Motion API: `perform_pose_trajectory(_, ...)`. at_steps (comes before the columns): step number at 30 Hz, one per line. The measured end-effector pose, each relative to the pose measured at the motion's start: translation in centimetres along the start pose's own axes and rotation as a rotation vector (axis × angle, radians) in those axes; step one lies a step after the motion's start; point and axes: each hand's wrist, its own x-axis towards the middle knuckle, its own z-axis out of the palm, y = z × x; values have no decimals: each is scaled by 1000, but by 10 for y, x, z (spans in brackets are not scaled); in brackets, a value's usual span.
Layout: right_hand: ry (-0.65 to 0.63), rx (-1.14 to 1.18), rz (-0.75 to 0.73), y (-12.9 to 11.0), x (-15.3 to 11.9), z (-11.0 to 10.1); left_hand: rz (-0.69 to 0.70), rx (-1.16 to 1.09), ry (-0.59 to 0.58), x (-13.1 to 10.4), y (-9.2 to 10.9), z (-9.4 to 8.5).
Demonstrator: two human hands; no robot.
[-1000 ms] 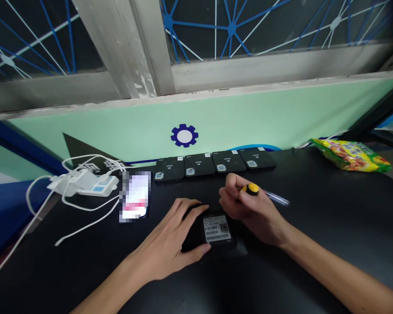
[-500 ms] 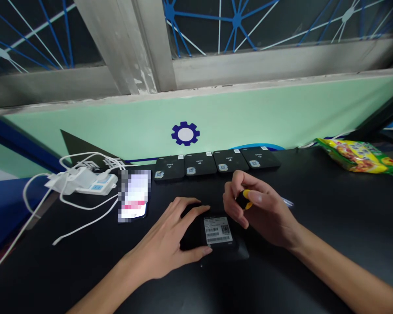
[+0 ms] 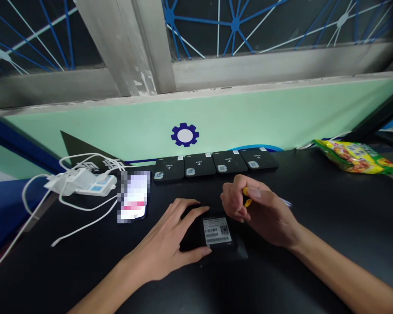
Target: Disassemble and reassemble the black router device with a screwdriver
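A flat black box [image 3: 239,250] lies on the black table, its printed white label [image 3: 217,231] facing up. My left hand [image 3: 165,242] spans the box's left part, thumb along the near side and fingers curved over the far side, holding it. Just above the right side of the box, my right hand [image 3: 262,209] is closed around a yellow-and-black screwdriver [image 3: 246,198]. Most of its handle is hidden in the fingers, and its tip cannot be made out. A thin shiny rod [image 3: 286,202] shows behind this hand; whether it belongs to the screwdriver is unclear.
Several similar black boxes [image 3: 199,165] stand in a row by the green wall. Left of them lie a phone [image 3: 137,192] with its screen lit, a white power strip [image 3: 100,185] and tangled white cables [image 3: 78,207]. A yellow-green snack bag [image 3: 356,157] lies at the right.
My right hand has curled in slightly and turned a little, so less of the screwdriver's black part shows. My left hand and the box stay put; the view shifts slightly.
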Motion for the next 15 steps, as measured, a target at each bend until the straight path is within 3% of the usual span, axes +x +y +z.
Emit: perform_pose_trajectory(15,-50,-50,31,3,1,-7,-12,8,-8,0,0,3)
